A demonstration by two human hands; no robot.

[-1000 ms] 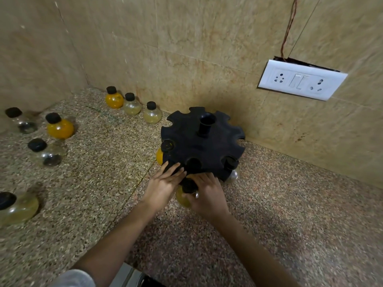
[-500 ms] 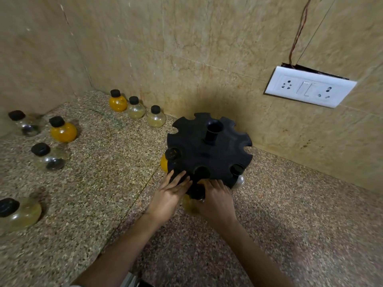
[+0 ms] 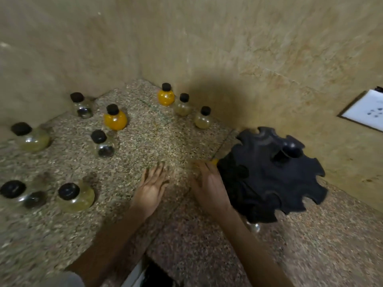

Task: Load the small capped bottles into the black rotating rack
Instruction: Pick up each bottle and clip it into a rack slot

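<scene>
now my left hand [image 3: 152, 188] is open and holds nothing, my right hand [image 3: 209, 186] too, just beside the black rack [image 3: 271, 175] on the right. loose bottles stand far left. grabbing the round yellow bottle [image 3: 115, 119] fast could tip it.

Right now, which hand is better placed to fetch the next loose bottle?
Left. The left hand is empty, open over the counter on the side where the loose bottles stand, nearest the clear round black-capped bottle. The right hand sits by the black notched rack.

Speckled granite counter [image 3: 157, 141], beige tiled walls [image 3: 207, 38]
</scene>
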